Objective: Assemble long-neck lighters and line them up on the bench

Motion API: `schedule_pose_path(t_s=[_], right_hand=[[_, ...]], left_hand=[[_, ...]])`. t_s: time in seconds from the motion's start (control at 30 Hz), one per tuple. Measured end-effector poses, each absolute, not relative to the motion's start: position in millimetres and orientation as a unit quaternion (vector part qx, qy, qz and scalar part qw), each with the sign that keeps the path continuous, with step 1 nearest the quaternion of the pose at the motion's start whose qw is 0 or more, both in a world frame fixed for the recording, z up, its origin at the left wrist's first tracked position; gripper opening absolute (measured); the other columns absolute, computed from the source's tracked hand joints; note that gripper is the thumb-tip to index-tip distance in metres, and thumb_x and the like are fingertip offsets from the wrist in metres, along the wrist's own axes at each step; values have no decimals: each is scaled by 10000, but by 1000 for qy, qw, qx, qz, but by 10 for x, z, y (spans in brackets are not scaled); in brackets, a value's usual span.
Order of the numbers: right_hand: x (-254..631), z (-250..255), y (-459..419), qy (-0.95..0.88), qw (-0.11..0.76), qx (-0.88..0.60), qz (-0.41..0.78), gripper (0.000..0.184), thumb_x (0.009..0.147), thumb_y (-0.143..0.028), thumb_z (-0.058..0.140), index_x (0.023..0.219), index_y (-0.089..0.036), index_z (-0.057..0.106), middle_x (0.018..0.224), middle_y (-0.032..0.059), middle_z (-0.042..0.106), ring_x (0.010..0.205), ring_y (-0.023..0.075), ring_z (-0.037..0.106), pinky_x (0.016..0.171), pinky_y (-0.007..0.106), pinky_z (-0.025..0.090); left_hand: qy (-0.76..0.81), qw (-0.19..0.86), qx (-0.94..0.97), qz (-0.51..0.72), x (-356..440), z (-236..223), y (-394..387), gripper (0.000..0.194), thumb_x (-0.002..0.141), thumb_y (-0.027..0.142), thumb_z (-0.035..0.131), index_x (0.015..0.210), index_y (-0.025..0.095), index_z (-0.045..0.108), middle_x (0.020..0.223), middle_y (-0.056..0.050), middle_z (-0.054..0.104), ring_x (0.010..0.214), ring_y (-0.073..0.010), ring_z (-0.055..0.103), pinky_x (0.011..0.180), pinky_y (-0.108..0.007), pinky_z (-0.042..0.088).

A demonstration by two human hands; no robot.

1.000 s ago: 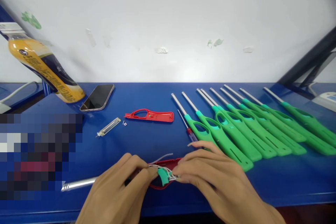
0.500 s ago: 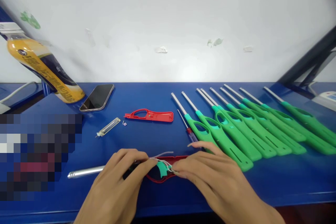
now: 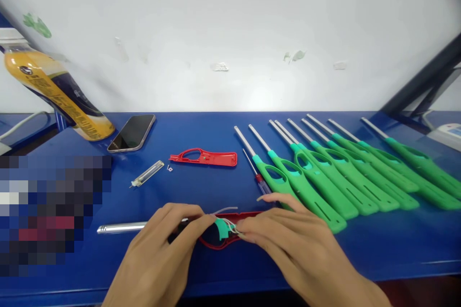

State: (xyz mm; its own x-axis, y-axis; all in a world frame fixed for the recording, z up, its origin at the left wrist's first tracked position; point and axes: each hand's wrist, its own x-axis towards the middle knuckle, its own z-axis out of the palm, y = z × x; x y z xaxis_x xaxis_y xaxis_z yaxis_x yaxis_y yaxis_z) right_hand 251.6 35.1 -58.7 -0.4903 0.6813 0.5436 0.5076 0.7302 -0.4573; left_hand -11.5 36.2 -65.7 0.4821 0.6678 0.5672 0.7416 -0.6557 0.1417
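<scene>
Hands at a red shell [image 3: 216,247]
Left hand [image 3: 158,249] curls around its left part; right hand [image 3: 295,244], fingertips together, pinches white wires [image 3: 229,223].

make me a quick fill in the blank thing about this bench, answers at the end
The wires between the left hand and right hand are coloured ____. The loose shell half is coloured ____. The lined-up lighters have ____ handles. The phone lies to the ____ of the yellow bottle.

white; red; green; right
</scene>
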Motion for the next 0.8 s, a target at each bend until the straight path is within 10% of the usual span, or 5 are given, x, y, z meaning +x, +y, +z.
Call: schedule_pose_path(t_s=[0.8], right_hand=[[2456,-519,352,-863,335,-371,67,311,1161,-250,475,1062,-234,770,983,-24,814,891,127,762,1118,354,462]], left_hand=[[-410,26,-865,-288,-58,-593,278,179,1076,248,609,1242,242,673,1130,-38,676,960,-177,683,817,-307,568]])
